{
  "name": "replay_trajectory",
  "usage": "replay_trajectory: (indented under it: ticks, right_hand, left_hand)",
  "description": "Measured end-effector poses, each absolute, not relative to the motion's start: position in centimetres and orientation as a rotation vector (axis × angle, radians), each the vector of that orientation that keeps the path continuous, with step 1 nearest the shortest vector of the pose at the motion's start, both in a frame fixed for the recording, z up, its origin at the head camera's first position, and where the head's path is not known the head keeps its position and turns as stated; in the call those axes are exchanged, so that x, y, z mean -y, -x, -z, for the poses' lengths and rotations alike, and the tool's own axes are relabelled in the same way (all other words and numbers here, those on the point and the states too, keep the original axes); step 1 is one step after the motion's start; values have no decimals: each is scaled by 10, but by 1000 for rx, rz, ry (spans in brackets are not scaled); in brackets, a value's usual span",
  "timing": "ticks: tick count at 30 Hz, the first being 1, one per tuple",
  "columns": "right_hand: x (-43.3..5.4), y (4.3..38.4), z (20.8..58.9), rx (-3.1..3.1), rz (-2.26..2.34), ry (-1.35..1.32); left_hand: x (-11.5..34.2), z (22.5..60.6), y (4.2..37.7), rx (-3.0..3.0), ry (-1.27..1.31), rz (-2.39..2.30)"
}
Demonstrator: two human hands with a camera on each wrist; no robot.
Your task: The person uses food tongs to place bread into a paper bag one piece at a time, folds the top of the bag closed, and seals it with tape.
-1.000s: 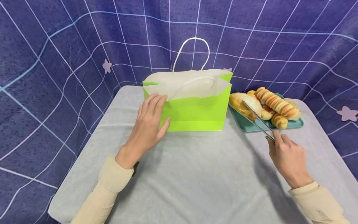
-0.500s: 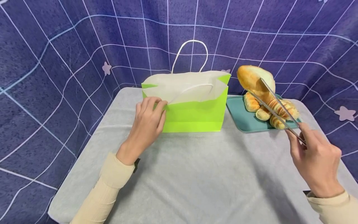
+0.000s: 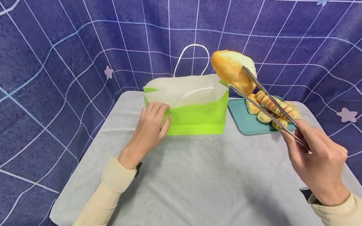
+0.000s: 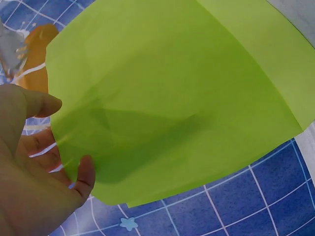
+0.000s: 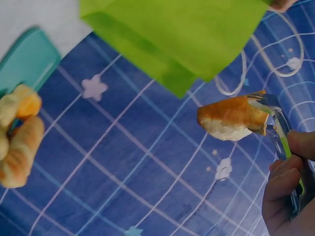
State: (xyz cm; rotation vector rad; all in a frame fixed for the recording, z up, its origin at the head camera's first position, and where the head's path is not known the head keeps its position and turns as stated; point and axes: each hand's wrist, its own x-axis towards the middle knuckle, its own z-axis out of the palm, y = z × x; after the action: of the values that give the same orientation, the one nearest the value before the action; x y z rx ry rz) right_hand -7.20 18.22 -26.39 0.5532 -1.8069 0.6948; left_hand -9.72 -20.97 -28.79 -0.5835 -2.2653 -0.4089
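Observation:
A bright green paper bag (image 3: 195,122) with a white lining and white cord handles stands upright on the table, its mouth open. My left hand (image 3: 150,127) holds the bag's top edge at the left front corner. Some of its fingers go behind the rim in the left wrist view, while others (image 4: 86,177) lie on the outer green side. My right hand (image 3: 318,157) grips metal tongs (image 3: 271,98). Between the tongs' tips is a golden-brown bread roll (image 3: 232,70) with a pale side, held in the air just right of the bag's mouth.
A teal tray (image 3: 243,122) sits at the right back of the table, holding several more breads, including a long striped one (image 3: 275,105). The table has a pale grey cloth (image 3: 192,179). A blue gridded curtain (image 3: 127,34) hangs close behind and at the sides.
The tongs took the bread roll from the tray, lifted it and carried it left toward the bag. My left hand's fingers bent at the bag's rim, with the thumb moving slightly.

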Motion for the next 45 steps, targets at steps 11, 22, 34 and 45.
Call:
replay_trajectory:
  ticks: [11,22,34,45]
  right_hand:
    - [-155,99,246,1865,-791,-878]
    - [-162,121,256,2092,-719,-1087]
    - [-168,122,274,2052,-690,-1008]
    - [-191,121,270,1986,-710,-817]
  left_hand:
    - [209,294,96,2271,598,436]
    - [206,295,96,2277,615,402]
    - [202,286,99,2196,655,407]
    - [207,287,98,2181,622,462]
